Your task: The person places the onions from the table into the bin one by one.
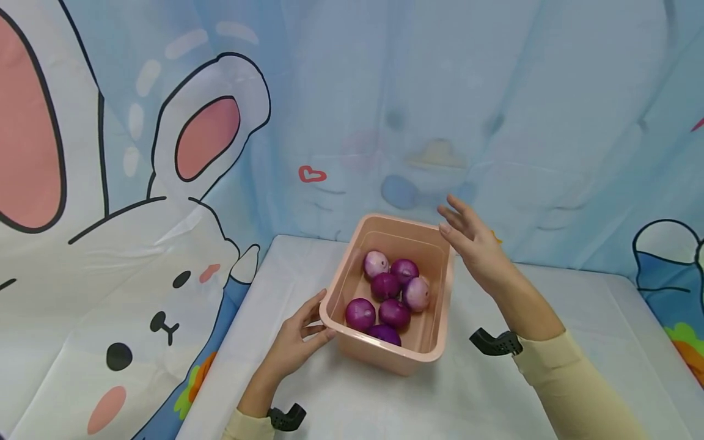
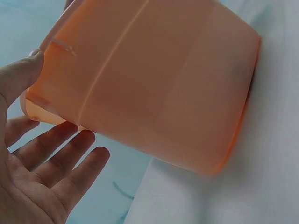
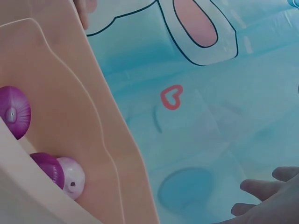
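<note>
A pink plastic bin (image 1: pixel 346 275) with a rounded rim stands on the white table, holding several round purple-and-white red onions (image 1: pixel 394 314). At its near left corner is my left hand (image 1: pixel 297 342), thumb and fingertips against the rim and outer wall. In the left wrist view, the fingers of that hand (image 2: pixel 51 163) are spread and fairly straight beside the bin's wall (image 2: pixel 154 74). By the far right corner hovers my right hand (image 1: pixel 484 256), fingers extended and nothing in its grasp. Its fingers (image 3: pixel 261 189) show apart from the bin in the right wrist view.
A white cloth (image 1: pixel 495 391) covers the table. Behind it hangs a light blue curtain (image 1: pixel 467 79) with a red heart print (image 1: pixel 312 174). A large printed rabbit (image 1: pixel 137 293) fills the left side. Each wrist wears a black band (image 1: pixel 495 342).
</note>
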A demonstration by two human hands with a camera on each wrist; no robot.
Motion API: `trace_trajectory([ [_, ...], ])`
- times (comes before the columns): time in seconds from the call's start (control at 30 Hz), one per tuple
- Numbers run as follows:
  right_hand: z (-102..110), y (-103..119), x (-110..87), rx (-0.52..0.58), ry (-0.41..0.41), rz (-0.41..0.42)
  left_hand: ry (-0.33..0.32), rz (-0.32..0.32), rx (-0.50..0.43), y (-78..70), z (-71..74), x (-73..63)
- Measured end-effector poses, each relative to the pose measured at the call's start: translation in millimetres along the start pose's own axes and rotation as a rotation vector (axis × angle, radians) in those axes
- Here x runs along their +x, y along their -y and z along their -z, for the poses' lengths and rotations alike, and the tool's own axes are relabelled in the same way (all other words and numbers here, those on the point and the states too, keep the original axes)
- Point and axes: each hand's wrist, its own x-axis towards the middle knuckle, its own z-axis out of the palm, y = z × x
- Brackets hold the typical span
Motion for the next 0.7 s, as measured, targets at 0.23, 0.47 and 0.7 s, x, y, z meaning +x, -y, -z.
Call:
trace_trajectory([
  [0.23,0,-3,-4.5,0.005,0.015,0.011,0.0,0.005,-0.005,0.9,1.4,0.9],
  [0.47,0,-8,-7.6,-0.026,0.015,0.001,-0.018,0.029,-0.015,0.8,2.5,-0.1],
  [0.7,1,-14,-8.9,-0.114,-0.026,-0.037,-0.009,0.015,0.036,-1.6,7.2,1.5],
])
